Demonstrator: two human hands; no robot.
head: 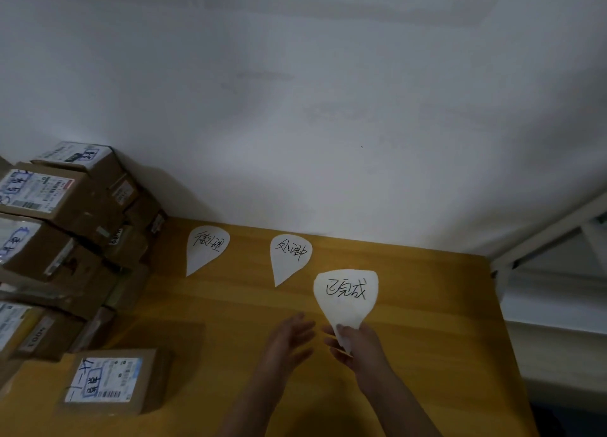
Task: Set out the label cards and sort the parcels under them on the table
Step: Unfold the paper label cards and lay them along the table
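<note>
Inspector: Pinching the third card [346,295] by its pointed tip, the right hand [356,344] holds it writing-up just above the table [427,321], I judge to place it right of the left card [205,251] and middle card [289,257], which lie flat near the wall.

Clerk: Left hand?

Inspector: The left hand [289,334] is just beside it, fingers straight, loosely together, holding nothing.

Clerk: Parcels?

Inspector: None sorted. The parcel stack [65,226] sits at the table's left; a single box [111,380] lies apart. All sealed, so contents unseen.

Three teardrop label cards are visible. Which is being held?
The rightmost card, pinched at its point by the right hand; the left card and middle card lie flat.
</note>
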